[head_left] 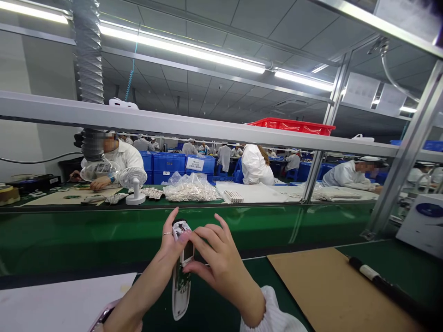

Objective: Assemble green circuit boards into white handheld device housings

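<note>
My left hand [168,252] is wrapped round a long white plastic device housing [180,308], held above the bench with its inner side facing me. A green circuit board [182,279] shows inside the lower half. Toward the upper half sits a small dark screen [188,252] in a pale frame. My right hand [221,260] grips this screen piece between thumb and index finger, its other fingers raised. My left thumb presses near the screen's top. The fingertips partly cover the screen's edges, so how it sits in the housing cannot be seen.
A green conveyor belt [114,233] runs across ahead. Brown cardboard [321,290] and a black-handled electric screwdriver [374,275] lie at right; white paper [51,304] lies at left. Beyond the belt are a white fan [134,184], a bag of white parts [192,189] and co-workers.
</note>
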`<state>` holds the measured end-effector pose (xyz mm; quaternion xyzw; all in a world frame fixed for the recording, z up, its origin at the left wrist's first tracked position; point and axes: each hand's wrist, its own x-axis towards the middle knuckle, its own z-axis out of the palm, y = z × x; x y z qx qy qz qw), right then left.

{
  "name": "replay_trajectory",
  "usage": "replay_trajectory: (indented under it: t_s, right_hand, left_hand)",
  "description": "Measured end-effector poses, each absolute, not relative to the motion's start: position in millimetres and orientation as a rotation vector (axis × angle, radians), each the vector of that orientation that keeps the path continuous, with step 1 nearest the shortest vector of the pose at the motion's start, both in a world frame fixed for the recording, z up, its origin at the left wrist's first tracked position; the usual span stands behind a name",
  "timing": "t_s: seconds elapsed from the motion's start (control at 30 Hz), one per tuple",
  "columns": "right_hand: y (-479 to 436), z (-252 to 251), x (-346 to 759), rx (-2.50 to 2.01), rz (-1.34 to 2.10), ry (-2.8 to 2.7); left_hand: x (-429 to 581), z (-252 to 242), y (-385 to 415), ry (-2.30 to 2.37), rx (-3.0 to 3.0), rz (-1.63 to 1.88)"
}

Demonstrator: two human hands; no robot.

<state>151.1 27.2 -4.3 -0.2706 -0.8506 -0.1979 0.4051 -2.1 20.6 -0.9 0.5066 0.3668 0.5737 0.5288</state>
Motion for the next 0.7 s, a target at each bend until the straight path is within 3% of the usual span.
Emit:
replay_trajectory:
  t_s: [0.7]
  right_hand:
    - [16,-6,140,-0.842,-0.548,-2.103]
  left_hand:
    - [-10,-2,23,0.718,1.142,1.304]
